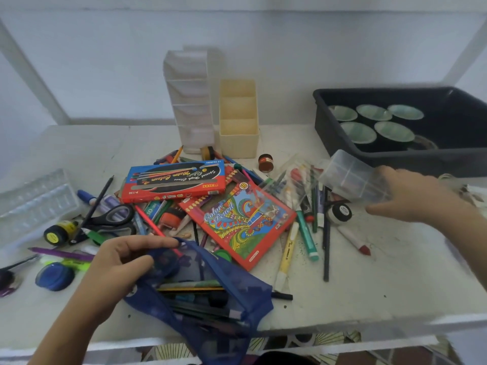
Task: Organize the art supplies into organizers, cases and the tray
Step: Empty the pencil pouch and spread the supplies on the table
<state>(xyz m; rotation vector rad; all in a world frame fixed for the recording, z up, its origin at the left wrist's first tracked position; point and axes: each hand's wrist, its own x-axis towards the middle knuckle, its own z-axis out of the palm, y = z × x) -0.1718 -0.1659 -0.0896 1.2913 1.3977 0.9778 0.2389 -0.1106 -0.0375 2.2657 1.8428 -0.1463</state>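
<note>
Closest to the lens: blue mesh pencil case [210, 293], lying on the near edge of the desk [369, 272], mouth open, pencils and pens visible through the mesh. Pinched at the upper rim of that mouth by the left grip [123, 262], thumb and forefinger clenched on the fabric.

Off to the right, above the desk: right grip [411, 196], fingers curled round a clear divided container [350, 175], held tilted on its side just in front of the black tray [342, 143]. Inside that tray, at the far right: five pale green bowls [374, 111].

Mid-desk: a loose heap of supplies. On top, a Color Pencil box [237, 222] and, just behind it, a red-and-blue water colour box [174, 180]. Around and under them, pencils, pens and markers lying every way, among these a yellow highlighter [286, 251] and a green marker [307, 235] beside the pencil box's right edge. Black-handled scissors [113, 217] left of the heap; near them a black bottle with a yellow cap [59, 231], on its side. Blue round jar [54, 276] left of the left grip. Small red jar [266, 162] behind the heap; small black-and-white jar [340, 213] below the right grip.

At the back, upright and side by side: white tiered organizer [189, 101] and cream organizer [238, 119]. Far left: clear moulded plastic tray [34, 201].
</note>
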